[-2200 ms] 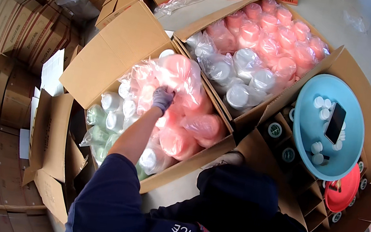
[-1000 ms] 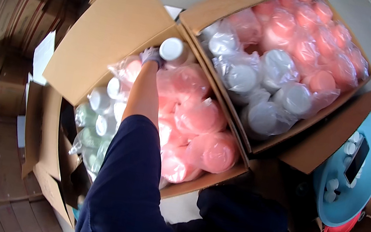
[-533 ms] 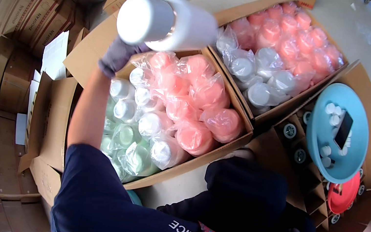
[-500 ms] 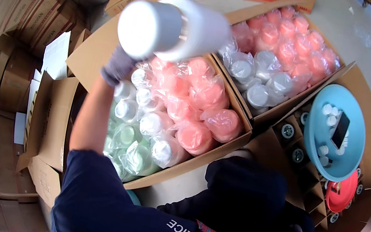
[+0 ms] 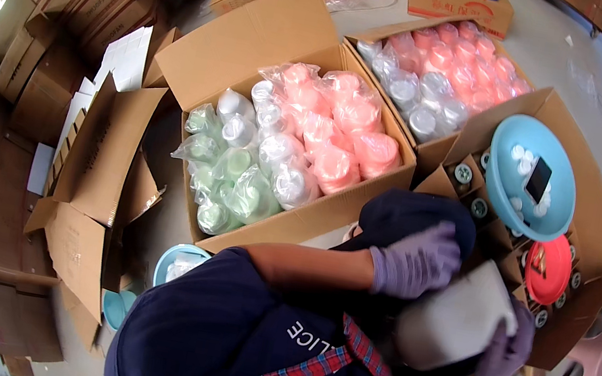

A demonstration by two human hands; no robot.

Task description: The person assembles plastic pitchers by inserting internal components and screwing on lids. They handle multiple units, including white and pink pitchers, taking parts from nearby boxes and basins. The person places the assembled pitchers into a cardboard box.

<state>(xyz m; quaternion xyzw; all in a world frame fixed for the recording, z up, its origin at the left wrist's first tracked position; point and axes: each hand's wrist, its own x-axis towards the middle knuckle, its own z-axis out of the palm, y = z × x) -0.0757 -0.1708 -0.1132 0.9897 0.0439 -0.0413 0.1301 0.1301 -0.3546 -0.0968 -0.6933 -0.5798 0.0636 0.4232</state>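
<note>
item: white plastic jar [image 5: 457,319], bag-wrapped, matte, lying tilted in front of the chest.
left hand [image 5: 417,258]: purple glove, fingers curled over the jar's top.
right hand [image 5: 501,357]: purple glove, wrapped around the jar's lower end.
nearby: open carton [image 5: 279,39] of pink, white and green bagged jars, well apart from the hands.
hidden: jar's mouth and lid not visible; right forearm cut off by the frame edge.
</note>
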